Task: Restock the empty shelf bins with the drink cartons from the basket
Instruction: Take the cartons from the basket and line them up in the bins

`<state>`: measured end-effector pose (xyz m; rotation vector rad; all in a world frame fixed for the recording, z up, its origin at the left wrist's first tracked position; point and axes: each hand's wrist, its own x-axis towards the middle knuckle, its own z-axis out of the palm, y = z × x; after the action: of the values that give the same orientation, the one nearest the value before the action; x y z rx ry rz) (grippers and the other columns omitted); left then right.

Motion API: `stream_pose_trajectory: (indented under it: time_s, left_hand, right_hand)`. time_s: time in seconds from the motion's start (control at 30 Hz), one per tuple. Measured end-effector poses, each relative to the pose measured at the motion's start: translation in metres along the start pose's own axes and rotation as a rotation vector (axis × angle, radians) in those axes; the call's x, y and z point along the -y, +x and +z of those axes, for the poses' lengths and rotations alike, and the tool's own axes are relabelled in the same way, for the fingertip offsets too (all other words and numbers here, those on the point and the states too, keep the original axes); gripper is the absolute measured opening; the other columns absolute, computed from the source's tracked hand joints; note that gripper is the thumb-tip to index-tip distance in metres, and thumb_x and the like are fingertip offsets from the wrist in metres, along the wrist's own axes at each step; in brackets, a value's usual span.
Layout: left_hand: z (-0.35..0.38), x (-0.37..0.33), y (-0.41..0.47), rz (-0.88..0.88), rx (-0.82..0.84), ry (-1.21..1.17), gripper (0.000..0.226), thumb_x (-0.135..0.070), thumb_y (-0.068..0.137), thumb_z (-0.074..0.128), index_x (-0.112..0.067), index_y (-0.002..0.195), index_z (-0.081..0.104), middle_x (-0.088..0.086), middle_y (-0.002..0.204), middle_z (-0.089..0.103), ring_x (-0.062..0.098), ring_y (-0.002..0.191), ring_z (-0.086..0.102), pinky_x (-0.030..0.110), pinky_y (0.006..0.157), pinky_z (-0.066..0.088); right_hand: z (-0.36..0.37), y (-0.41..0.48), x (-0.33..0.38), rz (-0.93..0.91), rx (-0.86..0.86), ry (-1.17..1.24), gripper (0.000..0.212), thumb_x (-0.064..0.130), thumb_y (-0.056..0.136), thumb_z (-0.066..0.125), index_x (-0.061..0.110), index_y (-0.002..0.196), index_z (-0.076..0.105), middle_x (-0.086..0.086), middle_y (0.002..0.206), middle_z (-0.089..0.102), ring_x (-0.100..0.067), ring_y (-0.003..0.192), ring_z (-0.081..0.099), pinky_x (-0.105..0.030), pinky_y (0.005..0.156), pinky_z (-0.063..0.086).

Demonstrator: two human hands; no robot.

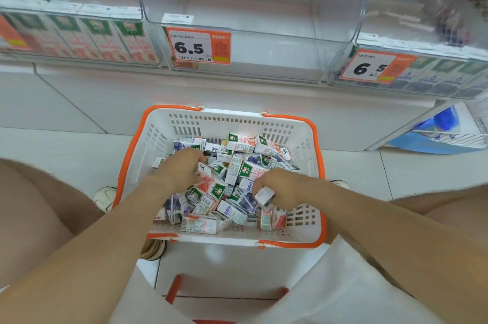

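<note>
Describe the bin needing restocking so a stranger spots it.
Above the white basket stand three clear bins. The middle bin sits directly over it. The left bin and right bin show rows of cartons; this one looks almost empty.

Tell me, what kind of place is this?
Most likely a shop or supermarket: orange price tags marked 6.5 hang on clear shelf bins, and a white, orange-handled shopping basket holds small drink cartons.

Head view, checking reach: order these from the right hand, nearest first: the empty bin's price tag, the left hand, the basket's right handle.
1. Basket's right handle, just beside the right hand.
2. Left hand, across the cartons.
3. Price tag, on the empty bin ahead.
</note>
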<state>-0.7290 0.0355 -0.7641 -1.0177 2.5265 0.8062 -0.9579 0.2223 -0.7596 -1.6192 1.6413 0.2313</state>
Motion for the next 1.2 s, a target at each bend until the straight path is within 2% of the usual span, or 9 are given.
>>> stream_pose_trajectory:
  time_s: [0.1,0.2,0.33,0.4,0.5,0.67,0.83,0.97,1.2]
  left_hand:
    - [-0.029,-0.016,-0.007,-0.001,-0.057,-0.339,0.044,-0.027,0.086,0.087,-0.018,0.123,0.065,-0.001,0.098,0.066,0.014,0.086,0.063,0.024,0.076,0.047]
    - [-0.06,-0.036,-0.025,-0.015,-0.075,-0.636,0.044,-0.037,0.086,0.087,-0.027,0.123,0.065,-0.003,0.111,0.063,0.015,0.102,0.065,0.029,0.082,0.048]
    - [-0.089,-0.047,-0.044,-0.046,-0.126,-0.82,0.046,-0.041,0.081,0.09,-0.025,0.117,0.066,0.002,0.11,0.066,0.015,0.085,0.067,0.036,0.077,0.053]
    - [-0.101,-0.046,-0.051,-0.064,-0.196,-0.885,0.046,-0.036,0.08,0.091,-0.02,0.115,0.067,0.006,0.112,0.07,0.018,0.077,0.072,0.043,0.074,0.061]
    - [-0.118,-0.048,-0.064,-0.088,-0.316,-1.025,0.025,-0.014,0.092,0.077,-0.013,0.115,0.07,0.013,0.109,0.077,0.019,0.078,0.076,0.034,0.072,0.064]
    - [-0.144,-0.045,-0.083,-0.12,-0.383,-1.333,0.01,-0.007,0.095,0.07,0.002,0.098,0.07,0.016,0.099,0.072,0.024,0.082,0.073,0.035,0.081,0.064]
    - [-0.173,-0.041,-0.1,-0.049,-0.414,-1.212,0.015,-0.008,0.094,0.073,-0.004,0.108,0.074,0.008,0.089,0.079,0.016,0.077,0.068,0.035,0.081,0.054]
    - [-0.211,-0.03,-0.114,-0.018,-0.489,-1.065,0.016,-0.014,0.094,0.076,-0.015,0.11,0.074,0.007,0.097,0.081,0.015,0.086,0.07,0.034,0.079,0.051]
    - [-0.273,0.021,-0.122,-0.096,-0.8,-0.91,0.017,-0.021,0.092,0.077,-0.015,0.103,0.066,0.007,0.097,0.077,0.019,0.08,0.07,0.045,0.08,0.06]
  right_hand:
    - [-0.037,-0.01,0.016,0.008,-0.185,0.232,0.058,0.031,0.091,0.079,0.024,0.144,0.056,-0.001,0.135,0.063,-0.019,0.121,0.062,-0.032,0.097,0.049]
    - [-0.069,-0.029,0.038,0.018,-0.315,0.583,0.049,0.032,0.09,0.081,0.029,0.134,0.059,0.005,0.086,0.061,-0.014,0.069,0.062,-0.032,0.071,0.049]
    - [-0.094,-0.056,0.062,-0.032,-0.486,0.821,0.031,0.017,0.091,0.08,0.027,0.115,0.065,0.014,0.058,0.058,-0.014,0.057,0.053,-0.03,0.056,0.043]
    - [-0.101,-0.063,0.073,-0.026,-0.57,0.923,0.03,0.015,0.09,0.081,0.023,0.114,0.066,0.006,0.066,0.064,-0.016,0.059,0.054,-0.027,0.057,0.041]
    - [-0.11,-0.062,0.087,0.015,-0.732,1.063,0.032,0.015,0.087,0.078,0.018,0.115,0.062,-0.017,0.098,0.076,-0.023,0.074,0.068,-0.033,0.062,0.05]
    - [-0.125,-0.059,0.11,-0.024,-0.877,1.549,0.025,0.008,0.088,0.074,0.01,0.1,0.051,-0.022,0.114,0.074,-0.034,0.103,0.074,-0.036,0.075,0.056]
    - [-0.145,-0.067,0.138,-0.082,-0.996,1.237,0.031,0.007,0.09,0.076,0.02,0.113,0.059,-0.003,0.105,0.079,-0.022,0.094,0.074,-0.047,0.09,0.058]
    - [-0.162,-0.066,0.168,-0.209,-1.033,1.079,0.034,0.016,0.097,0.073,0.027,0.124,0.056,0.003,0.1,0.08,-0.028,0.091,0.073,-0.053,0.084,0.059]
    - [-0.201,-0.033,0.229,-0.446,-1.067,0.758,0.035,0.018,0.098,0.071,0.032,0.126,0.057,0.01,0.106,0.075,-0.016,0.094,0.073,-0.048,0.084,0.059]
